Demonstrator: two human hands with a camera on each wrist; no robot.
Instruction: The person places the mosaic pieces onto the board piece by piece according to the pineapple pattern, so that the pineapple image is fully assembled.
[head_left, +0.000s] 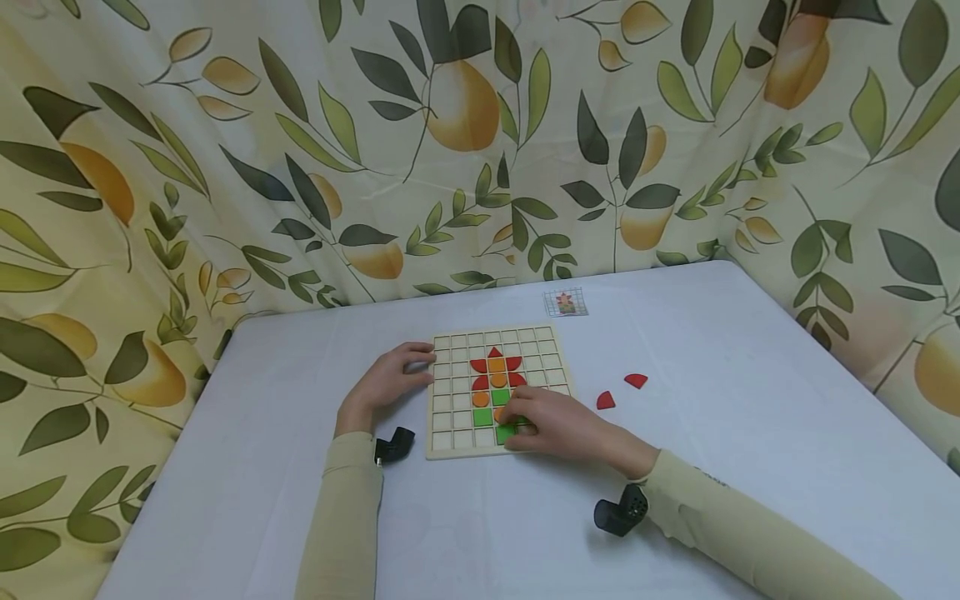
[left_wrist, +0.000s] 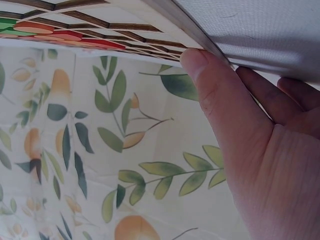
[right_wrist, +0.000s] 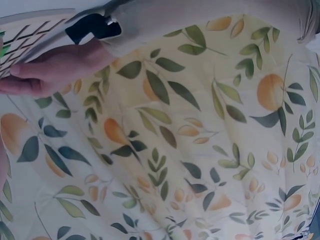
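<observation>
Wooden grid board [head_left: 498,389] lies flat on the white table [head_left: 750,467], near the middle of the head view, partly filled with a flower pattern: red petals [head_left: 495,364] at the top, orange discs below them, green squares [head_left: 483,416] toward the near edge. A green tile [head_left: 507,432] sits under the fingertips of the right hand [head_left: 551,425], at 5 o'clock on the board; the fingers are curled down over it, and whether they pinch it or only press it cannot be told. The left hand [head_left: 390,379] rests against the board's edge at 9 o'clock, fingers loosely extended; the left wrist view shows its thumb [left_wrist: 210,85] touching the board's rim, holding nothing.

Two loose red pieces [head_left: 621,391] lie on the table at 3 o'clock of the board, just apart from it. A small pattern card [head_left: 565,302] lies at 1 o'clock, well beyond the far edge. A leaf-and-pear curtain [head_left: 480,142] closes off the back and sides.

Assessment: to seat the green tile cleanly, it should be squared to its cell and pressed straight down, the left hand bracing the board against sliding, with care not to disturb adjacent placed pieces.
</observation>
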